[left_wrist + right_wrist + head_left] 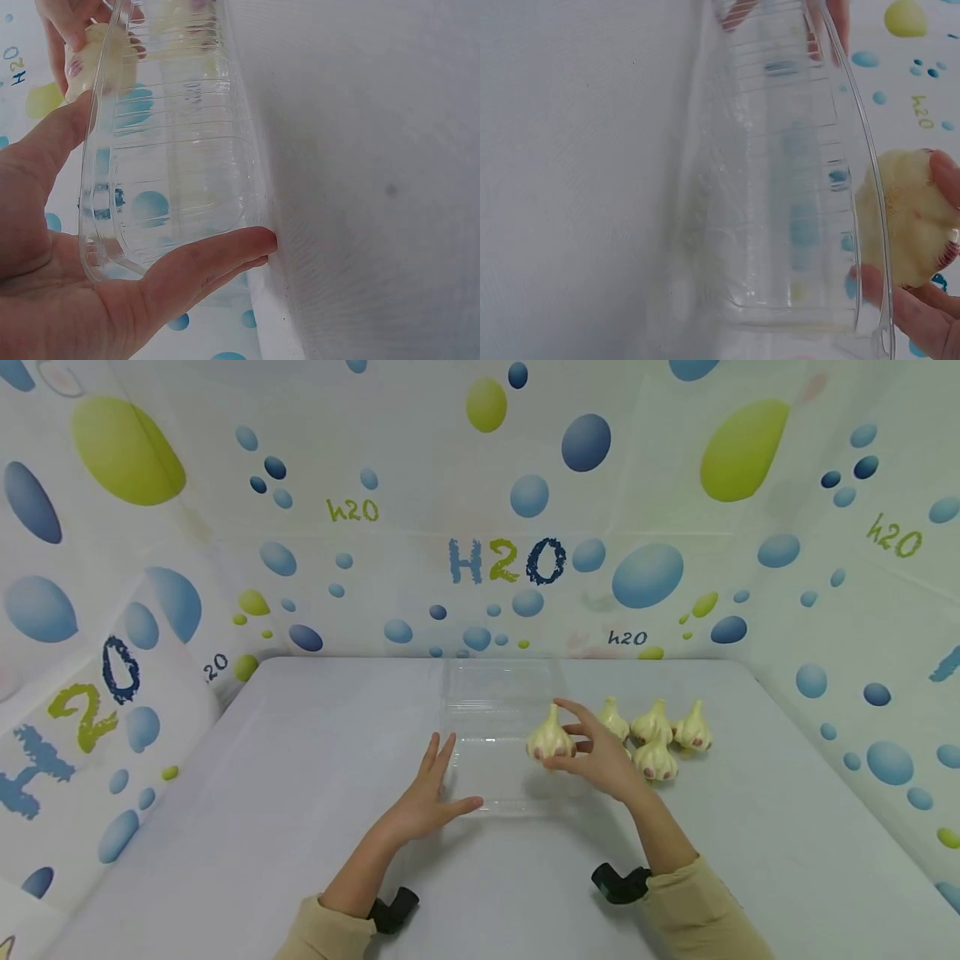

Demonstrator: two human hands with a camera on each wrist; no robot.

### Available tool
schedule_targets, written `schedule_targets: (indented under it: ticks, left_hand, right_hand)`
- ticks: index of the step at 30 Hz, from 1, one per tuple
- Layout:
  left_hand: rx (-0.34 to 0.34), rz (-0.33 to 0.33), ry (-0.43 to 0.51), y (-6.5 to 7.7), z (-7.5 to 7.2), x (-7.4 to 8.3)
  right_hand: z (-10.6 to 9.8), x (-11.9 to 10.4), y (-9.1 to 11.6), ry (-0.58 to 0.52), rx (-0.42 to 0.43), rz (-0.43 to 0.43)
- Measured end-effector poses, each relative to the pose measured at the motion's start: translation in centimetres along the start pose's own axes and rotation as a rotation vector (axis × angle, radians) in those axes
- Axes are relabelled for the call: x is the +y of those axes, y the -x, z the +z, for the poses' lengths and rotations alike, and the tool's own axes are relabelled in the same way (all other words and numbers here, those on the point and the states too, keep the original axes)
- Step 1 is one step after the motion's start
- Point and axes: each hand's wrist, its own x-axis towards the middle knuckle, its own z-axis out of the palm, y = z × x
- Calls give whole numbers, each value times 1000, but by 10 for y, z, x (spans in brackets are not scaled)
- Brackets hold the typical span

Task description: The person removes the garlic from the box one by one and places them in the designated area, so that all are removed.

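Note:
My right hand (603, 764) pinches a garlic bulb (550, 742), pale yellow with reddish spots, between thumb and fingers. It holds the bulb over the right part of a clear plastic container (491, 777). In the right wrist view the bulb (907, 217) shows just past the container's rim (871, 157). My left hand (422, 806) is at the container's left side with fingers spread and straight. Seen from the left wrist, its thumb and fingers lie around the container's end (97, 247), close to or touching the wall.
Several more garlic bulbs (656, 760) stand grouped right of the container, partly behind my right hand. The container's clear lid (502, 683) extends behind it toward the back edge of the white table (322, 752). A patterned sheet (420, 460) hangs behind and at the sides.

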Motion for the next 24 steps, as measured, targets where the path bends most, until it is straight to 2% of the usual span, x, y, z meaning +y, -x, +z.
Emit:
schedule_targets:
  ticks: [8,18,24]
  left_hand:
    - [4,5,1,0,0,-1]
    - [-4,14,4,-1,1,-3]
    - [-1,10,9,-1,1,-1]
  right_hand:
    - [-16,2,7,-44,31,-40]
    - [-38,13,18,-38,55,-24]
    - [-50,15,24,-17,86,14]
